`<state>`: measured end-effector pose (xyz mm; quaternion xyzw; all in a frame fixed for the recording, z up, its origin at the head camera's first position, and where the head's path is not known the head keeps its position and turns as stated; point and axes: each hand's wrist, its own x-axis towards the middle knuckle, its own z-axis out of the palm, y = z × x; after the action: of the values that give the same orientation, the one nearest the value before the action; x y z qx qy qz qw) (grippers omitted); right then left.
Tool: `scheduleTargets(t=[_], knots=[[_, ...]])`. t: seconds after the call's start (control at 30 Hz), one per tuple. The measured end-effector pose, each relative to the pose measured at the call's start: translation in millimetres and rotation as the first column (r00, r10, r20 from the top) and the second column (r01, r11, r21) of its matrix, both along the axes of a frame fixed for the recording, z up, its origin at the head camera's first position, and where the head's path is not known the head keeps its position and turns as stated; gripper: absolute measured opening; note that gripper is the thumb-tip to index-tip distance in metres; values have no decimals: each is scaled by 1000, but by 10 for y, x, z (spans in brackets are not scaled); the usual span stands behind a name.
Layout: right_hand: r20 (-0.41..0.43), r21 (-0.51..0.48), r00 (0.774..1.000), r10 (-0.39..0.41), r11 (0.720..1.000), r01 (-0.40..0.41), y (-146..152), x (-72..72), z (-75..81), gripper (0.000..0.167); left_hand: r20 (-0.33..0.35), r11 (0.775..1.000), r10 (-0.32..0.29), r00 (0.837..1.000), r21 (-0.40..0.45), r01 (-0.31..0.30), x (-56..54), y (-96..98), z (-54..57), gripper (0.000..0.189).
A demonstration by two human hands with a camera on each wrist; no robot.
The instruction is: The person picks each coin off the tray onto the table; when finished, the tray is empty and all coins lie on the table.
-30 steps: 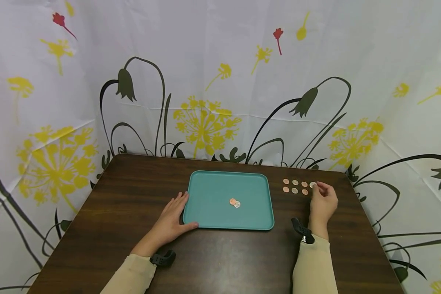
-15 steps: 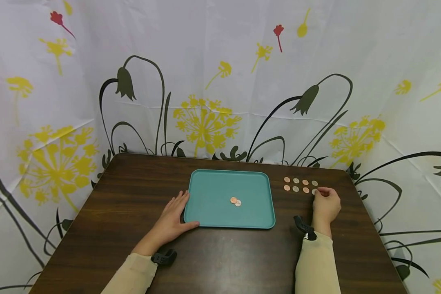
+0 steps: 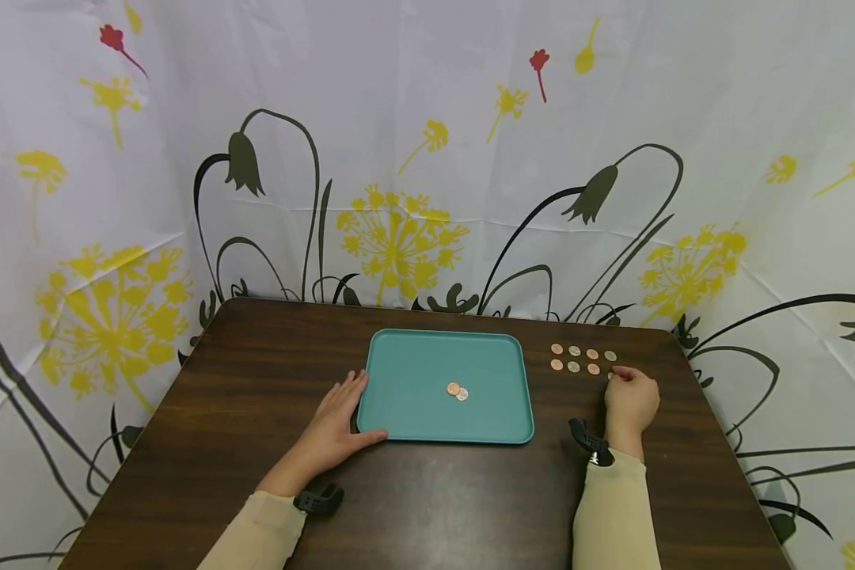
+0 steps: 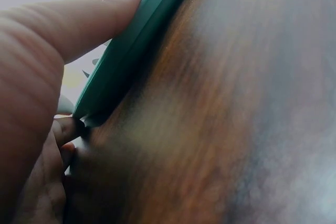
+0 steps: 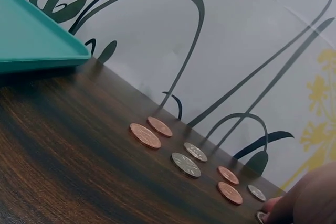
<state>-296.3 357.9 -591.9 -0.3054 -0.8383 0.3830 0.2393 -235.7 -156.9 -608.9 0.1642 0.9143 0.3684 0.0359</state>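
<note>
A teal tray (image 3: 413, 356) lies on the wooden table, bearing a copper coin (image 3: 453, 389) and a silver coin (image 3: 463, 394) that overlap. My left hand (image 3: 331, 427) rests against the tray's near left corner, fingers straight along the left side and thumb on the front edge. To the tray's right, copper and silver coins form two rows, among them a copper coin (image 5: 145, 136) and a silver coin (image 5: 186, 164). At the right end of the nearer row, my right hand (image 3: 632, 405) pinches a silver coin (image 5: 260, 216), mostly covered by the fingertips.
The dark wooden table (image 3: 427, 507) reaches back to a white curtain (image 3: 413, 95) printed with flowers. A silver coin (image 3: 609, 356) ends the farther row, just beyond my right fingertips. Both wrists wear black bands.
My right hand has shifted slightly toward me, from the farther row's last silver coin to one ending the nearer row. That farther coin now lies uncovered. My left hand stays put.
</note>
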Motion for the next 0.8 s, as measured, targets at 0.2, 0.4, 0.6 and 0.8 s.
scheduleTargets(t=[0.2,0.4,0.6,0.8], knots=[[13,-12,1000,-6,1000,6,5,-7,7,25,9,1000,3,1000,-6,-3,-7,2,10,111],[-44,-10,999,-11,1000,10,-11,-30,-3,25,3,1000,2,1000,-6,-2,-7,-1,7,111],[-83,-39,996,-15,999,12,-40,-24,9,25,0,1000,1,1000,-1,-1,-7,4,11,111],[-107,-40,994,-22,999,18,-58,-18,23,26,2,1000,2,1000,-12,-2,-12,8,2,111]])
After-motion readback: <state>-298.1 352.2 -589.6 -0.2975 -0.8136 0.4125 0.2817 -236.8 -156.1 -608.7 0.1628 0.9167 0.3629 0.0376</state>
